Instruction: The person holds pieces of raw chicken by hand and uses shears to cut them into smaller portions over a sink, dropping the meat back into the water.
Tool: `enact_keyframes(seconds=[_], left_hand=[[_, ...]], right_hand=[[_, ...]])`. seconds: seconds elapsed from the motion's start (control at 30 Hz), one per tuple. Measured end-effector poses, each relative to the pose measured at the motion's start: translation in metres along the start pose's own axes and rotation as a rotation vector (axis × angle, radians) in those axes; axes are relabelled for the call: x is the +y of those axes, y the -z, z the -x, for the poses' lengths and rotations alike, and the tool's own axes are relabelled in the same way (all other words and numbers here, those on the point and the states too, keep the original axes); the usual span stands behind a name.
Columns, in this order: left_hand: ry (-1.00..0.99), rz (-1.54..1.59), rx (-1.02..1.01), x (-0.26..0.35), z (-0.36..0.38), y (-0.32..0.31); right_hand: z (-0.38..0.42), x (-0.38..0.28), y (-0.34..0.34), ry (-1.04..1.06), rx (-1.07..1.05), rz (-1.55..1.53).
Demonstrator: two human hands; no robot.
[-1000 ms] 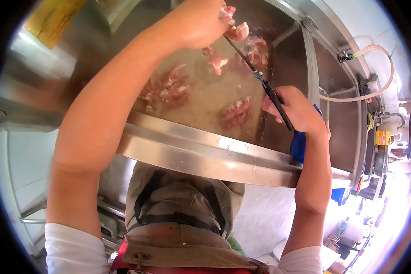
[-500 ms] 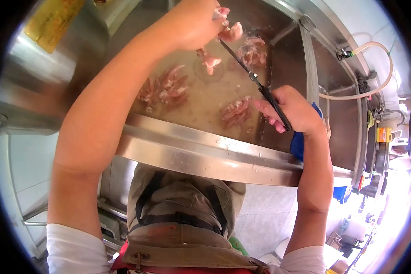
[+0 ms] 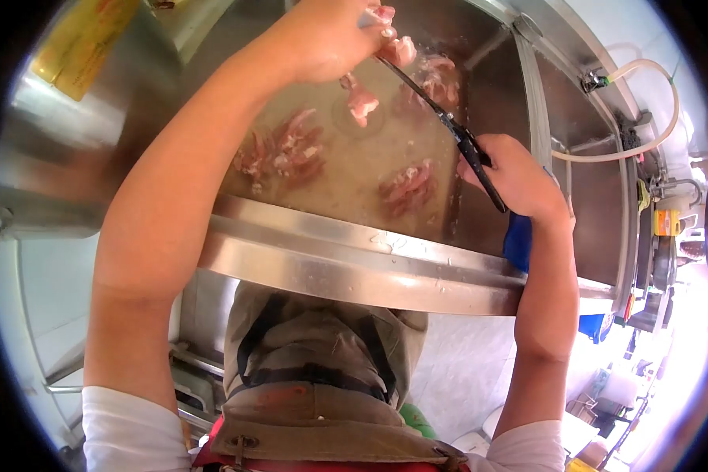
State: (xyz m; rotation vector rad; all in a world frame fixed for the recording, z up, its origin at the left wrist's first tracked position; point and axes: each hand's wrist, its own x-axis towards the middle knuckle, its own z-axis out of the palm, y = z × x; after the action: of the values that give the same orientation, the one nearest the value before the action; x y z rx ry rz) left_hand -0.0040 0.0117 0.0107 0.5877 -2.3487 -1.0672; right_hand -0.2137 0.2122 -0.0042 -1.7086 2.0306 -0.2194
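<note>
My left hand (image 3: 334, 39) is closed on raw pink meat (image 3: 400, 50) at the top of the view, above a steel sink of cloudy water. One piece of it (image 3: 361, 102) dangles below the fingers. In my right hand (image 3: 515, 177) are long black scissors (image 3: 448, 122), their handles in the fingers and their blades pointing up and left to the meat by my left hand. More raw meat lies in the water: a pile at the left (image 3: 283, 153), a smaller one (image 3: 408, 187) near the front and one (image 3: 439, 82) at the back right.
The sink's steel front rim (image 3: 354, 271) runs before my body. To the right are a second basin (image 3: 594, 200), a blue cloth (image 3: 518, 240) on the divider and a pale hose (image 3: 672, 118). A yellow packet (image 3: 82, 47) lies at the upper left.
My right hand has moved slightly up, and the scissors' handles look more spread apart. My left hand holds the meat in nearly the same place.
</note>
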Motion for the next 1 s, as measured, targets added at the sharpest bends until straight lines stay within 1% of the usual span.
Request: enact_keyframes(seconds=[0.07, 0.17, 0.23, 0.27, 0.37, 0.47, 0.57, 0.67, 0.77, 0.87, 0.93, 0.97, 1.0], left_hand=[[-0.021, -0.089, -0.022, 0.014, 0.007, 0.003], [0.018, -0.15, -0.016, 0.018, 0.006, 0.001], [0.006, -0.174, 0.039, 0.028, 0.014, -0.001], [-0.01, -0.179, 0.041, 0.027, 0.015, -0.001], [-0.087, -0.178, -0.004, 0.011, 0.009, 0.001], [-0.075, 0.093, -0.03, -0.009, 0.0, -0.004], [-0.009, 0.037, -0.032, 0.007, 0.006, 0.008], [0.006, -0.18, 0.038, 0.007, 0.006, 0.0], [-0.017, -0.252, 0.002, 0.009, 0.007, -0.004], [0.0, -0.177, -0.087, 0.011, 0.007, -0.005], [-0.262, -0.373, -0.198, 0.004, -0.003, -0.007], [-0.282, -0.38, -0.233, -0.001, -0.005, -0.006], [-0.302, -0.385, -0.267, 0.004, -0.004, -0.004]], right_hand=[[-0.001, 0.007, -0.001, 0.019, -0.019, 0.032], [0.0, 0.001, 0.005, -0.08, -0.073, -0.004], [0.001, 0.003, 0.005, -0.064, -0.04, -0.077], [0.001, 0.004, 0.005, -0.056, -0.026, -0.113], [0.0, 0.006, 0.005, -0.066, -0.012, -0.038], [0.003, 0.011, 0.008, -0.057, 0.022, 0.102], [0.004, 0.014, 0.012, -0.074, -0.002, 0.073], [0.002, 0.007, 0.014, -0.078, -0.015, 0.061], [0.0, 0.019, 0.009, 0.026, 0.042, 0.088], [-0.003, 0.018, 0.012, 0.034, -0.028, -0.05], [-0.004, 0.012, 0.015, -0.041, -0.046, 0.036], [-0.004, 0.007, 0.017, -0.078, -0.054, 0.079], [-0.004, 0.0, 0.019, -0.152, -0.089, 0.023]])
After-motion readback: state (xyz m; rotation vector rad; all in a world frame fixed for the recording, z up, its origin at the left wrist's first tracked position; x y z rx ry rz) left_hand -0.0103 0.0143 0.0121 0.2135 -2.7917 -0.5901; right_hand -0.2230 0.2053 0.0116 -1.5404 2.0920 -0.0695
